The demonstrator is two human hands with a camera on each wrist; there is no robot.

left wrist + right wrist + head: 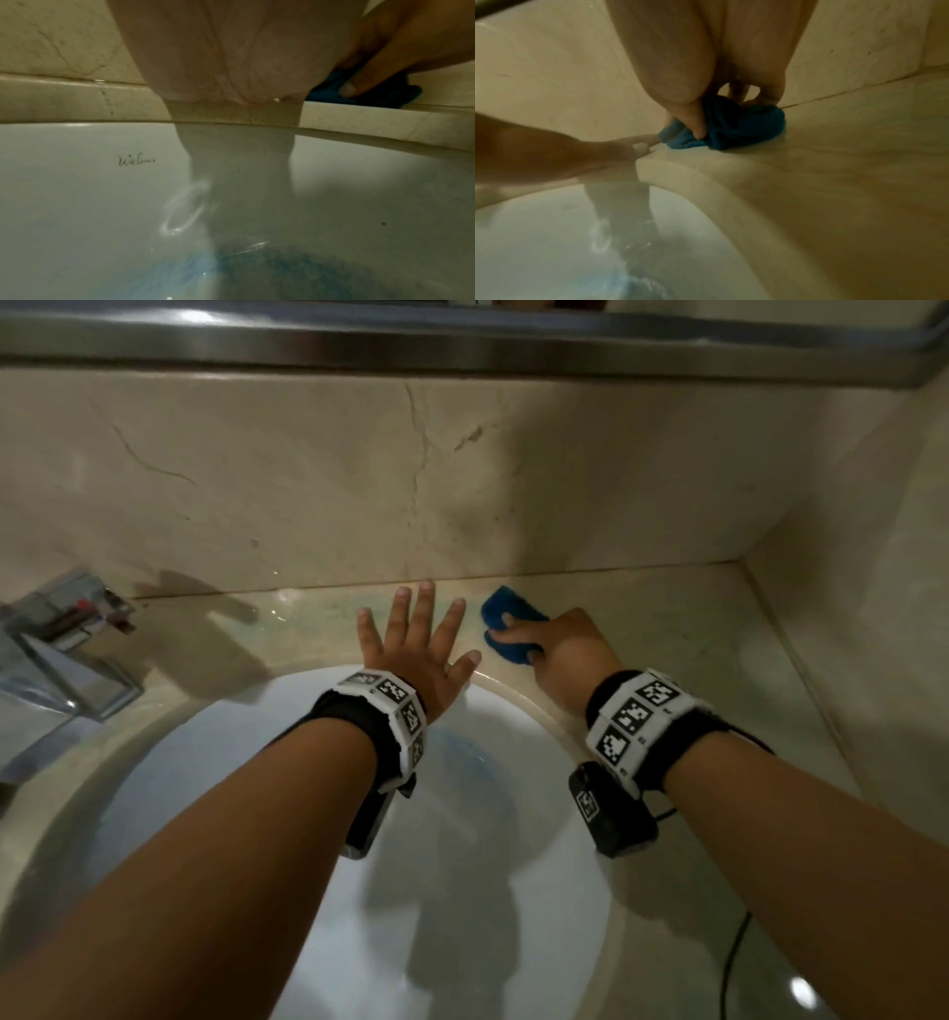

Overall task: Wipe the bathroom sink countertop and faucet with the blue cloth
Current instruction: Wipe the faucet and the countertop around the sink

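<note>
Right hand (pixel 560 654) is gripping the bunched blue cloth (pixel 506 618) on the worktop (pixel 667 629); left hand (pixel 418 649) is lying flat, fingers spread. Flattening the cloth would probably wipe better.

The scene is dimly lit, in a warm yellowish cast. Dark shadows of both forearms are thrown into the white sink basin (pixel 169 814), and a soft shadow is cast by the faucet (pixel 67 649) onto the desk (pixel 667 629) and the wall behind it. A small bright glare spot is seen at the lower right of the head view, and ring-shaped reflections are seen on the wet basin in both wrist views. Straight edges are bowed by the wide lens. The right wrist view is smeared by blur throughout; in the left wrist view the near palm is rendered soft.
</note>
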